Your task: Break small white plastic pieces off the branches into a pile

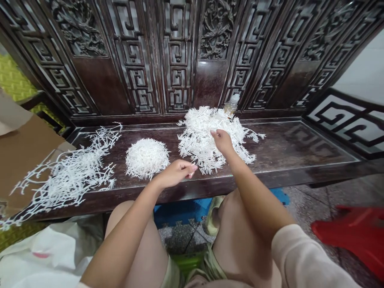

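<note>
My left hand (177, 173) is closed in a pinch above the bench's front edge, between two white heaps. Whatever its fingertips hold is too small to make out. Over the large heap of white branching pieces (199, 140) is my right hand (222, 142), its fingers bent and drawn together; any piece in them blends with the white behind. A smaller rounded heap of short white pieces (147, 158) lies left of my left hand. Farther left, long white branching stems (72, 176) are spread in a loose pile that hangs past the bench edge.
The dark wooden bench (288, 148) has a carved backrest (177, 60). A small clear bottle (231, 105) stands behind the large heap. Cardboard (33, 148) is at the left, with a white bag (45, 252) below. A red plastic stool (354, 236) is at the right.
</note>
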`<state>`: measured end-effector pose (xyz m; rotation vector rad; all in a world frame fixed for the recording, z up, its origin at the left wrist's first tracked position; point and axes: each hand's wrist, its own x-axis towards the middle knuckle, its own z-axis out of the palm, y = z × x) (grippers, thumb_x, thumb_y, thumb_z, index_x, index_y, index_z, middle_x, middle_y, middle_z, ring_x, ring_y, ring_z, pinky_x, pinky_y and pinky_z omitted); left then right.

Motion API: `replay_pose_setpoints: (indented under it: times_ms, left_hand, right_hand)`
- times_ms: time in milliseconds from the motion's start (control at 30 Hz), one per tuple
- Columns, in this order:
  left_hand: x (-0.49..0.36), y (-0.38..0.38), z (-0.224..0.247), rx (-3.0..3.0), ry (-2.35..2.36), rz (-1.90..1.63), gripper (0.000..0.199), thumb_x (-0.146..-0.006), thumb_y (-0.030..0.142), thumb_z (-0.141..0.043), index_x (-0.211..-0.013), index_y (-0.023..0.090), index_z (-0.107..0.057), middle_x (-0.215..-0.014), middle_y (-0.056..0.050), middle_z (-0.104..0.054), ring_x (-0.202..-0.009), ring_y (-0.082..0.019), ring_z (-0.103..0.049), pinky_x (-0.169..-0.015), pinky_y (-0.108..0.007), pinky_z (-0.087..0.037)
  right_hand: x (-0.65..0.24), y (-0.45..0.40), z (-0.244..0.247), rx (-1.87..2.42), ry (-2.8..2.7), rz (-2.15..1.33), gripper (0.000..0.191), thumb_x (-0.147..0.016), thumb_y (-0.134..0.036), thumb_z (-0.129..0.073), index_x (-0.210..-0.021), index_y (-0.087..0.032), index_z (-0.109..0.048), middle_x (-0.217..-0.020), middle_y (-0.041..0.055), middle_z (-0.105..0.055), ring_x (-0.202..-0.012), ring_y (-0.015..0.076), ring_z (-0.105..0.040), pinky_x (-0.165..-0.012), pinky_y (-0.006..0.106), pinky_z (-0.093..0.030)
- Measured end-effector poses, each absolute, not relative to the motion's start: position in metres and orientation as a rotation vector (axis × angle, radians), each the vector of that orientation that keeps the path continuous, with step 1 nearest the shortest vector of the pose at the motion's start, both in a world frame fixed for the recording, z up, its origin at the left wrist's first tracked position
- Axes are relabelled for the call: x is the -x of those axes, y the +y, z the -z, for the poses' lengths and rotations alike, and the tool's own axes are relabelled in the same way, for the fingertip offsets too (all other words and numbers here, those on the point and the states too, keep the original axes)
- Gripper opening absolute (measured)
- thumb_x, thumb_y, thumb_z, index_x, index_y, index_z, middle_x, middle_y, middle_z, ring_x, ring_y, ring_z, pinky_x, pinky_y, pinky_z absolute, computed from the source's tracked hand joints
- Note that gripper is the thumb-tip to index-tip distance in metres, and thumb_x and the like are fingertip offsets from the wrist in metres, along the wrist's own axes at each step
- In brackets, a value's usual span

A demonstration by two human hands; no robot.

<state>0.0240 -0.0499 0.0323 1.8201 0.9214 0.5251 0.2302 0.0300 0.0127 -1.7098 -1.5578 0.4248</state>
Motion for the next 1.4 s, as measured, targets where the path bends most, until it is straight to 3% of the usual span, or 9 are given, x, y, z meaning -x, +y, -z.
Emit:
replay_pose_setpoints:
  times_ms: [133,267,400,600,767,833,900,1100,1400]
  left_hand:
    - [0.003,-0.024,-0.019,-1.874,1.598,-0.586,0.043,-0.078,0.051,-0.03,-0.067,0.018,-0.055,-0.068,-0.004,-0.059,-0.064,-0.018,-0.053,-0.062,-0.029,-0.037]
    - [0.043,0.01,0.011,-1.822,2.214,-0.339,0.034,-0.079,0.043,-0.033,-0.082,0.02,-0.058,-0.083,-0.009,-0.063,-0.083,-0.026,-0.055,-0.075,-0.039,-0.035]
    - [0.067,0.019,0.028,-1.538,2.395,-0.259,0.043,-0.077,0.043,-0.035,-0.11,0.019,-0.048,-0.106,-0.016,-0.057,-0.099,-0.032,-0.051,-0.08,-0.045,-0.033]
    - [0.052,0.01,0.01,-1.478,2.267,-0.543,0.053,-0.08,0.04,-0.032,-0.123,0.01,-0.033,-0.109,-0.022,-0.053,-0.102,-0.036,-0.047,-0.082,-0.048,-0.029]
    - [0.017,-0.007,-0.005,-1.677,1.725,-0.539,0.035,-0.074,0.038,-0.046,-0.102,0.02,-0.054,-0.094,-0.005,-0.061,-0.076,-0.018,-0.056,-0.069,-0.028,-0.04]
    - [0.002,-0.015,-0.006,-1.68,1.453,-0.566,0.036,-0.071,0.045,-0.049,-0.095,0.019,-0.056,-0.087,-0.004,-0.062,-0.07,-0.015,-0.056,-0.065,-0.025,-0.04]
    - [-0.009,-0.02,-0.004,-1.642,1.307,-0.624,0.041,-0.069,0.05,-0.049,-0.09,0.016,-0.056,-0.08,-0.005,-0.061,-0.067,-0.015,-0.054,-0.062,-0.025,-0.039]
    - [-0.022,-0.02,0.007,-1.698,1.5,-0.759,0.037,-0.074,0.051,-0.04,-0.076,0.017,-0.054,-0.07,-0.004,-0.059,-0.062,-0.015,-0.051,-0.058,-0.026,-0.036]
    - [-0.026,-0.024,0.0,-1.697,1.441,-0.789,0.04,-0.075,0.053,-0.034,-0.059,0.016,-0.044,-0.053,0.001,-0.044,-0.051,-0.011,-0.04,-0.051,-0.024,-0.031]
  right_hand:
    - [-0.238,0.029,-0.009,1.738,-1.541,-0.859,0.04,-0.075,-0.05,-0.042,-0.057,-0.015,-0.049,-0.063,0.0034,-0.051,-0.057,0.0121,-0.043,-0.06,0.027,-0.034]
    - [-0.216,0.017,-0.009,1.616,-1.552,-1.146,0.039,-0.072,-0.051,-0.047,-0.062,-0.015,-0.057,-0.074,0.0051,-0.057,-0.058,0.0109,-0.046,-0.058,0.025,-0.036]
    - [-0.197,0.008,-0.012,1.516,-1.437,-1.399,0.03,-0.074,-0.043,-0.049,-0.07,-0.015,-0.06,-0.077,0.0057,-0.057,-0.058,0.0093,-0.048,-0.056,0.023,-0.039]
    - [-0.183,-0.005,-0.019,1.403,-1.168,-1.673,0.017,-0.074,-0.031,-0.052,-0.077,-0.015,-0.058,-0.083,0.0062,-0.059,-0.064,0.0117,-0.057,-0.059,0.024,-0.043]
    - [-0.176,-0.008,-0.02,1.417,-1.073,-1.609,0.015,-0.076,-0.031,-0.049,-0.079,-0.017,-0.052,-0.087,0.0057,-0.059,-0.068,0.0127,-0.06,-0.059,0.024,-0.043]
    - [-0.173,-0.008,-0.019,1.468,-1.082,-1.541,0.013,-0.076,-0.03,-0.05,-0.075,-0.016,-0.051,-0.084,0.0058,-0.061,-0.066,0.012,-0.06,-0.056,0.022,-0.041]
    - [-0.17,-0.009,-0.018,1.494,-1.105,-1.503,0.013,-0.076,-0.029,-0.051,-0.072,-0.016,-0.05,-0.08,0.0052,-0.062,-0.063,0.0113,-0.06,-0.053,0.02,-0.039]
    - [-0.167,-0.013,-0.014,1.477,-1.163,-1.607,0.014,-0.078,-0.031,-0.048,-0.075,-0.017,-0.048,-0.068,0.0033,-0.061,-0.058,0.0122,-0.061,-0.052,0.021,-0.039]
    - [-0.171,-0.013,-0.014,1.483,-1.456,-1.605,0.032,-0.072,-0.048,-0.049,-0.072,-0.017,-0.046,-0.063,0.0011,-0.056,-0.048,0.0095,-0.055,-0.044,0.019,-0.034]
